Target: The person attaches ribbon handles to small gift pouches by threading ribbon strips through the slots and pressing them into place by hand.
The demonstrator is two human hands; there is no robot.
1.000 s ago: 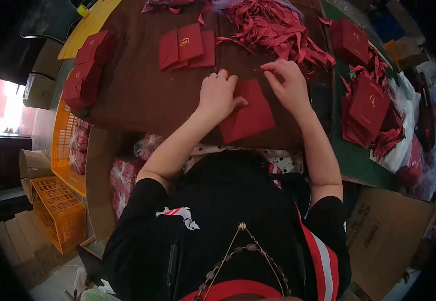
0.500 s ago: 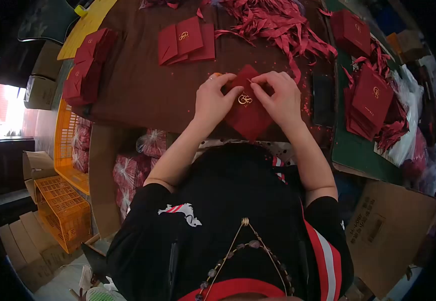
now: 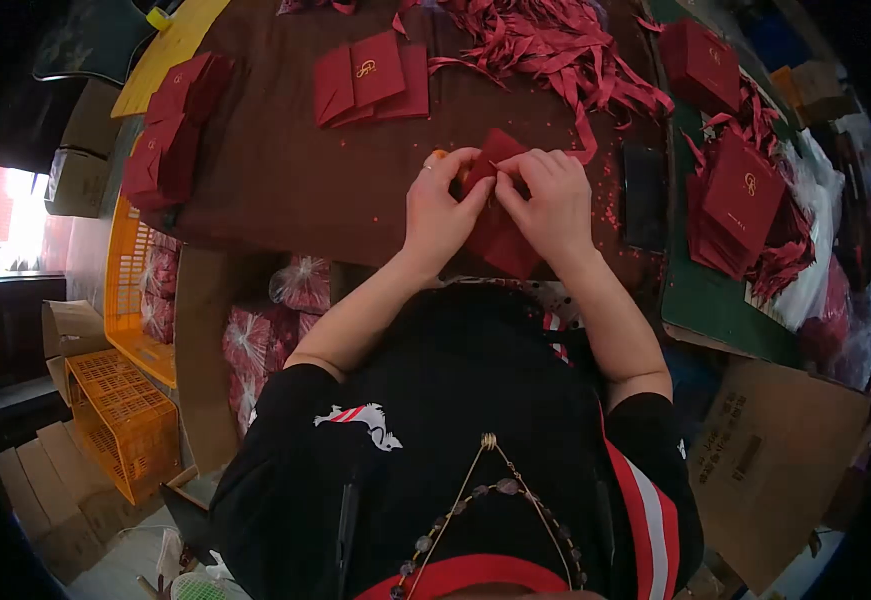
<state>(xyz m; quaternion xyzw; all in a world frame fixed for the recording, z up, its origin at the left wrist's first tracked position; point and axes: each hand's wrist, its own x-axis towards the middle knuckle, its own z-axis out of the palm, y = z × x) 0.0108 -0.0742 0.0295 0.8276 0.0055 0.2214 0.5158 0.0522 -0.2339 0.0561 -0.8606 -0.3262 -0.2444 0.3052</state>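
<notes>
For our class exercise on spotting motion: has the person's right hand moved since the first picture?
Yes: the right hand has moved leftward and slightly lower in the view, judged against the black rectangular object.

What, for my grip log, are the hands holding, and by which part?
A red folder: the left hand grips it toward its far end. The right hand has its fingertips there too; what they pinch cannot be told.

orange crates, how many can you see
2: one crate by the table's left edge, holding wrapped red packs; the other crate is below it, near the cartons. More may be hidden.
</notes>
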